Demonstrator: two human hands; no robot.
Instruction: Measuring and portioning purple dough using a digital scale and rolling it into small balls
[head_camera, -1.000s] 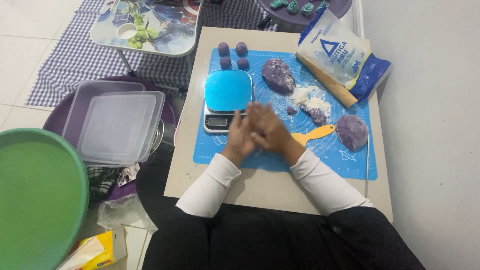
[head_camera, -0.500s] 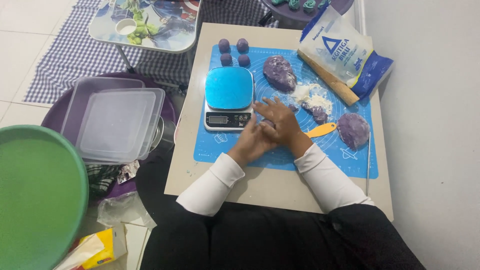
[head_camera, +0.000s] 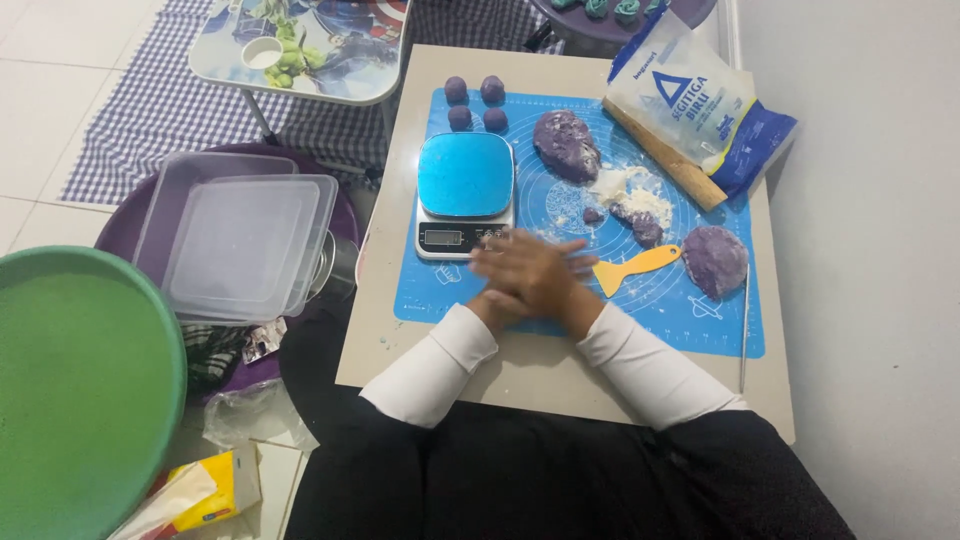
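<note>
**Hands pressed together over blue mat, in front of scale**

Right hand (head_camera: 540, 272) lies on top of left hand (head_camera: 505, 300), palms together, fingers (head_camera: 572, 248) blurred. Whatever sits between the palms is hidden; cannot tell if fingers are clamped on anything. Both hands hover over the near-left part of the blue silicone mat (head_camera: 690, 325), just in front of the kitchen scale (head_camera: 465, 192), which has a blue top plate.

Yellow scraper (head_camera: 635, 268) lies on the mat just right of the right hand. Beyond it: small purple dough piece (head_camera: 645, 227) beside a flour pile (head_camera: 625, 187), large purple dough lump (head_camera: 566, 143) further back, flattened purple dough (head_camera: 715, 260) near the mat's right edge. Four purple dough balls (head_camera: 476, 103) grouped at the mat's far-left corner.

Flour bag (head_camera: 695, 100) rests on a wooden rolling pin (head_camera: 668, 160) at the far right of the worktop (head_camera: 375, 330).

Off the worktop, left: stacked clear plastic containers (head_camera: 240, 245) on a purple tray (head_camera: 120, 225), green basin (head_camera: 80, 390) nearest camera.
</note>
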